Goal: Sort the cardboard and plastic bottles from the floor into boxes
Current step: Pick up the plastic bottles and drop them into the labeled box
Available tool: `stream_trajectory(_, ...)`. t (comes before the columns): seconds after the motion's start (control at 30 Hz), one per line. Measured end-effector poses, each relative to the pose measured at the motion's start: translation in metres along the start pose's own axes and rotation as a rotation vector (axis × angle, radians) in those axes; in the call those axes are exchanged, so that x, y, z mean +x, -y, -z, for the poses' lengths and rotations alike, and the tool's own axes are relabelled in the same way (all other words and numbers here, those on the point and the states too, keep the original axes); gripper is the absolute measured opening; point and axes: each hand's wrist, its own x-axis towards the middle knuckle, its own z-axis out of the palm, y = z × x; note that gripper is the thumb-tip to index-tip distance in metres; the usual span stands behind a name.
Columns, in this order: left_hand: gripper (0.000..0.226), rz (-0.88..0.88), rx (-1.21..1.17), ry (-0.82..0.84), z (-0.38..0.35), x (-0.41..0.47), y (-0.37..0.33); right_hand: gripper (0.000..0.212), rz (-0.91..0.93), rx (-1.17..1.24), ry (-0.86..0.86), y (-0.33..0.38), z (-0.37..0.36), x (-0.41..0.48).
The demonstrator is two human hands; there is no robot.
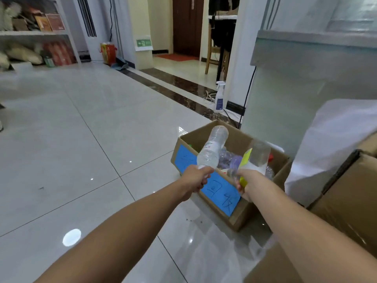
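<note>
An open cardboard box with a blue handwritten label stands on the tiled floor at centre right, with several plastic bottles lying inside. My left hand grips the neck end of a clear plastic bottle that tilts up over the box's near-left rim. My right hand grips a second clear bottle with a yellow-green label, held above the box's near edge. Both bottles are blurred.
More cardboard boxes stand at the right, one partly under a white sheet. A white spray bottle and cables sit by the pillar behind. Shelves line the far left wall. Glossy tiles stretch left.
</note>
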Motion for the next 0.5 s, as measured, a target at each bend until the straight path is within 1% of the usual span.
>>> stream_trajectory(0.1,0.022,0.019,0.173,0.111,-0.014,0.012,0.004,0.015,-0.049,0.139,-0.024,-0.012,0.000,0.017)
stream_trajectory(0.13,0.022,0.029,0.201,0.137,-0.018,0.017,0.006,0.009,-0.061,0.164,-0.032,-0.011,-0.001,0.021)
stream_trajectory(0.17,0.023,0.043,0.212,0.147,-0.021,0.020,0.007,0.010,-0.067,0.169,-0.041,-0.009,-0.002,0.022)
stream_trajectory(0.23,0.022,0.033,0.271,0.142,-0.024,0.029,0.003,0.014,-0.081,0.155,-0.052,-0.002,-0.002,0.029)
stream_trajectory(0.33,0.019,-0.075,0.436,0.096,-0.024,0.047,-0.012,0.014,-0.060,0.101,-0.036,0.012,-0.008,0.034)
stream_trajectory(0.37,0.025,-0.116,0.476,0.068,-0.024,0.053,-0.018,0.017,-0.044,0.107,-0.033,0.016,-0.010,0.036)
stream_trajectory(0.43,0.041,-0.176,0.531,0.014,-0.026,0.067,-0.028,0.038,-0.015,0.119,-0.032,0.020,-0.016,0.041)
stream_trajectory(0.5,0.056,-0.188,0.555,-0.024,-0.033,0.077,-0.036,0.047,0.026,0.114,-0.050,0.022,-0.021,0.045)
